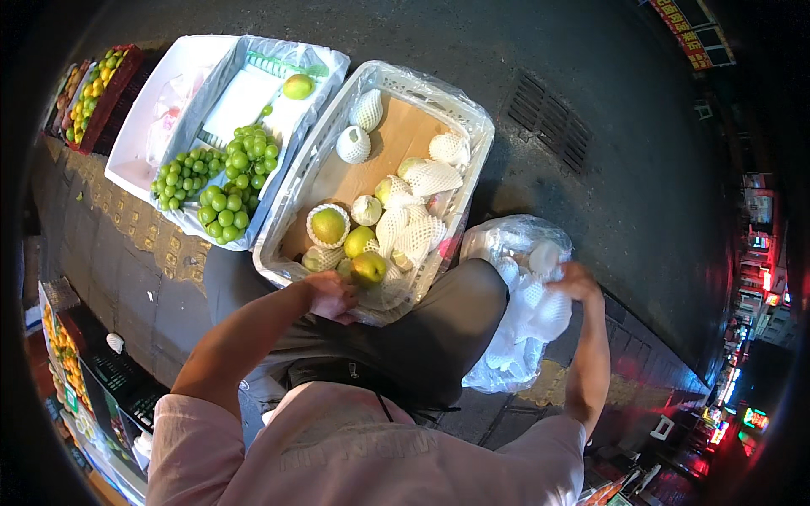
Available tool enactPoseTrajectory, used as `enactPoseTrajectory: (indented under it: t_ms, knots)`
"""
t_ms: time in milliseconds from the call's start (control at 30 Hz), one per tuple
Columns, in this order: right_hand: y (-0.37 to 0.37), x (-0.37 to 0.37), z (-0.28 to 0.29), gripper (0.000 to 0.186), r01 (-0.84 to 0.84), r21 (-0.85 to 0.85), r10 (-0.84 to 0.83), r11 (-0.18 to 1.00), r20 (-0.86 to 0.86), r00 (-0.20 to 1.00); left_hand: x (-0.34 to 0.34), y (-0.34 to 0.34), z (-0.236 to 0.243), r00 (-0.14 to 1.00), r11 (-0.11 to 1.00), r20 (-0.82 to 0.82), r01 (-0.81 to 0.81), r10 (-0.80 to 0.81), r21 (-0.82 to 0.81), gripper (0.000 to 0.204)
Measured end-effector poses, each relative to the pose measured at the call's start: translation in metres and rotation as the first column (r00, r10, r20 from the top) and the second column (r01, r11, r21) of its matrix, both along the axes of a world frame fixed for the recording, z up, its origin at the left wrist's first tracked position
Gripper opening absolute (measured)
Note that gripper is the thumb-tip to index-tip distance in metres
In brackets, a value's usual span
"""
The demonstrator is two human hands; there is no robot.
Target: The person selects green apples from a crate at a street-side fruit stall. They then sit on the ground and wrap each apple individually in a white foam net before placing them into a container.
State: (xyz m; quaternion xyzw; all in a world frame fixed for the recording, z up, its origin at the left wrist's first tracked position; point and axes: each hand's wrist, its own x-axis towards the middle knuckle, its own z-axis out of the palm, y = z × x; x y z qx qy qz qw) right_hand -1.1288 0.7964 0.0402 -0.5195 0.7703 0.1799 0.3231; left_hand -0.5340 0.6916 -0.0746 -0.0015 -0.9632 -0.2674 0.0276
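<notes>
This is a roadside fruit stall, outdoors and after dark. Just left of the white crate [483, 135] of foam-netted fruit stands 1 white box [126, 160] with green grapes [257, 152]; farther left of the crate, 1 red box [113, 114] shows yellow and green fruit [94, 88]. To the crate's right, dark ground [641, 211] has 1 drain grate [548, 120]; far beyond glow lit signs [755, 417].

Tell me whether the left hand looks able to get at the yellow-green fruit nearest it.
Likely yes: the left hand is at the near end of the white crate, close beside that fruit, whose upper side looks uncovered; only the crate's rim seems to lie between.
</notes>
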Motion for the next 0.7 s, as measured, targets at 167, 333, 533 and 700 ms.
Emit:
enactPoseTrajectory:
  t_ms: [167, 333, 533, 700]
  knots:
    - [-0.158, 0.166, 0.018, 0.054, -0.001, -0.585, 0.112, 0.811, 0.154, 0.982, 0.005, 0.001, -0.003, 0.998, 1.0, 0.062, 0.01, -0.009, -0.027, 0.041]
    - [-0.299, 0.279, -0.096, 0.071, -0.319, -0.512, 0.352, 0.798, -0.034, 0.935, 0.005, 0.0, -0.005, 0.998, 1.0, 0.064, 0.008, -0.007, -0.02, 0.042]
    - [-0.358, 0.322, -0.161, 0.084, -0.159, -0.295, 0.148, 0.942, -0.059, 0.987, 0.004, 0.001, -0.003, 0.997, 1.0, 0.073, 0.003, -0.003, 0.0, 0.041]
    - [-0.352, 0.317, -0.183, 0.078, -0.23, -0.399, 0.247, 0.888, -0.01, 0.969, 0.01, 0.003, -0.014, 0.999, 0.999, 0.033, -0.027, 0.026, 0.034, 0.043]
